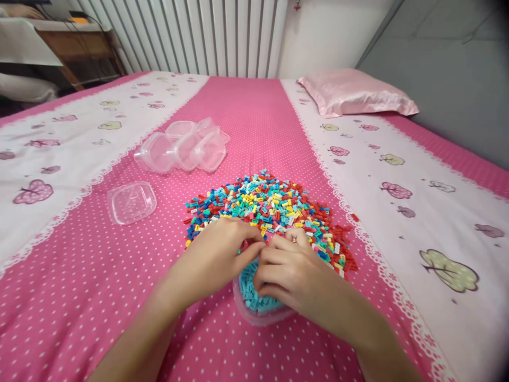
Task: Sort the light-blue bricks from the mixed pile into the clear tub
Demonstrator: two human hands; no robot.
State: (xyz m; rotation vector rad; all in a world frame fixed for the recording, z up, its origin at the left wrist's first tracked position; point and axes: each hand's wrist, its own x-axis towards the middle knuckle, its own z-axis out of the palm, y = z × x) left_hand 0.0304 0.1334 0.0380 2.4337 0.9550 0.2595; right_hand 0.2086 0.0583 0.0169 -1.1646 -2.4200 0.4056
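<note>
with the brick pile as the middle of the dial, a white ribbed radiator (183, 37) runs from eleven to twelve o'clock, behind a bed with a pink dotted cover (214, 345) and pale tree-printed bands down both sides. a desk (79, 45) stands off at ten, and a shiny pink pillow (358, 93) lies between one and two.

the pile of small bricks (274, 199), in red, blue, yellow, green and white, spreads over the cover. at six o'clock, against its near edge, sits a clear tub (260, 320) holding light blue bricks (251, 294).

the left hand (226, 241) comes in from seven, its thumb and forefinger drawn together at the tips. the right hand (292, 270) comes in from five, fingers curled close to one another, covering part of the tub. the fingertips of both meet above it; i cannot tell whether a brick is pinched there.

clear containers (183, 148) lie clustered at ten, a clear lid (133, 202) at nine, and one stray red brick (355, 217) at three.
</note>
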